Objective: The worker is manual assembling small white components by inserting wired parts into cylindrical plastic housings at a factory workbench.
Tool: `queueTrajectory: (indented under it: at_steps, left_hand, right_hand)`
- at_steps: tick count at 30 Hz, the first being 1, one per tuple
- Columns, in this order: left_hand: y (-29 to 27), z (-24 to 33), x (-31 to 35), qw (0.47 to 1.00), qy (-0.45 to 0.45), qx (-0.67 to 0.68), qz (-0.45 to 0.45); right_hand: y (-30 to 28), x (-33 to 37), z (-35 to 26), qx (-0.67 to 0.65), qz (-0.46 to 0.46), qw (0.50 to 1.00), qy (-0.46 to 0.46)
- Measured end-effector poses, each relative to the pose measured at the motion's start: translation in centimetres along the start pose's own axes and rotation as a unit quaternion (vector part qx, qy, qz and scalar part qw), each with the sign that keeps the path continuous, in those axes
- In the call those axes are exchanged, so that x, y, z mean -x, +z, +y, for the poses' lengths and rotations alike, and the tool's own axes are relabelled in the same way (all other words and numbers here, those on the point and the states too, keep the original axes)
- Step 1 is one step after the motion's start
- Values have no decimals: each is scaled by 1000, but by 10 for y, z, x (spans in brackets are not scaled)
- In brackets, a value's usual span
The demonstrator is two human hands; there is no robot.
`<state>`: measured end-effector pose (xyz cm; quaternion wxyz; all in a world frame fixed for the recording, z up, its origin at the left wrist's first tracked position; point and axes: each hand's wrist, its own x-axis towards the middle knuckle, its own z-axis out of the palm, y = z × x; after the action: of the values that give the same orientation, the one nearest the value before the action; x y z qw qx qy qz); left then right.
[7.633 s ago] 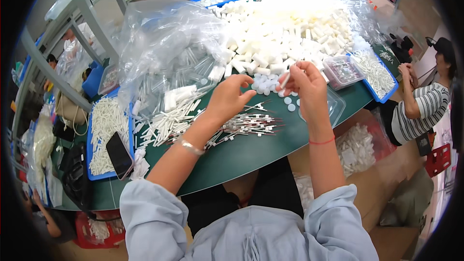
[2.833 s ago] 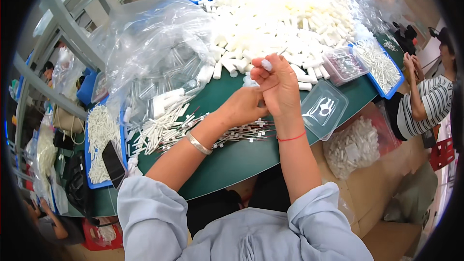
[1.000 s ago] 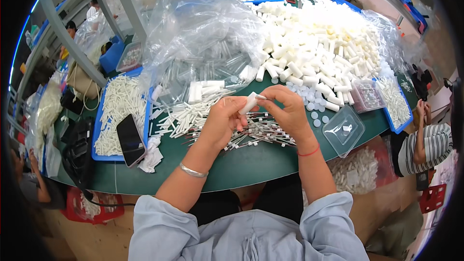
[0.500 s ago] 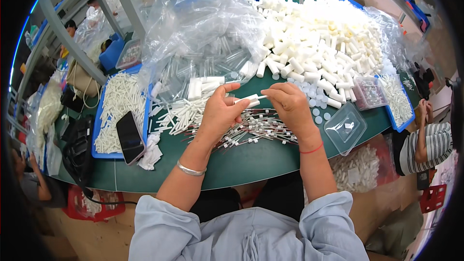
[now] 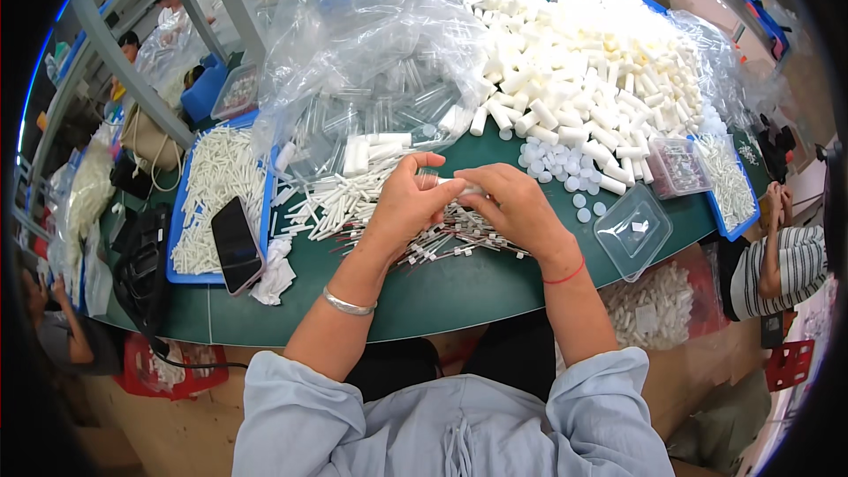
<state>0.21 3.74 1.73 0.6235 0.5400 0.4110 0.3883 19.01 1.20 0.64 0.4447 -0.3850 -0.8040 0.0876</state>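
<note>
Over the table's near middle, my left hand [image 5: 408,199] is closed round a short clear tube [image 5: 428,178], its index finger arched over the tube. Against it, my right hand [image 5: 508,209] has thumb and fingers pinched on a white cylinder [image 5: 473,190] in line with the tube. The fingers partly hide where the two pieces meet. Beneath both hands lies a heap of thin dark stems with small white tags [image 5: 459,243]. Beside my left hand spreads a pile of thin white sticks [image 5: 331,208], with thicker white cylinders [image 5: 358,159] behind it.
A large clear bag of tubes [image 5: 371,62] and a big heap of white foam cylinders [image 5: 592,71] cover the far side. White discs [image 5: 556,163] and a clear lid [image 5: 632,234] lie right. On the left are a blue tray [image 5: 177,276] of sticks and a phone [image 5: 237,247].
My right hand has moved left and closed up against my left hand. The thin white stick it pinched no longer shows, and more of the clear tube shows in my left hand.
</note>
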Motion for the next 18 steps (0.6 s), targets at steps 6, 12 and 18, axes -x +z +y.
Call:
queueTrajectory:
  at_steps: [6, 12, 18]
  left_hand:
    - [-5, -13, -7, 997, 61, 18, -49]
    - [-3, -12, -2, 982, 88, -145, -84]
    - [-10, -7, -1, 981, 92, -153, -73]
  right_hand:
    - [-14, -4, -6, -31, 78, 987, 138]
    - [-12, -2, -5, -101, 40, 987, 117]
    - [-18, 0, -1, -62, 14, 994, 93]
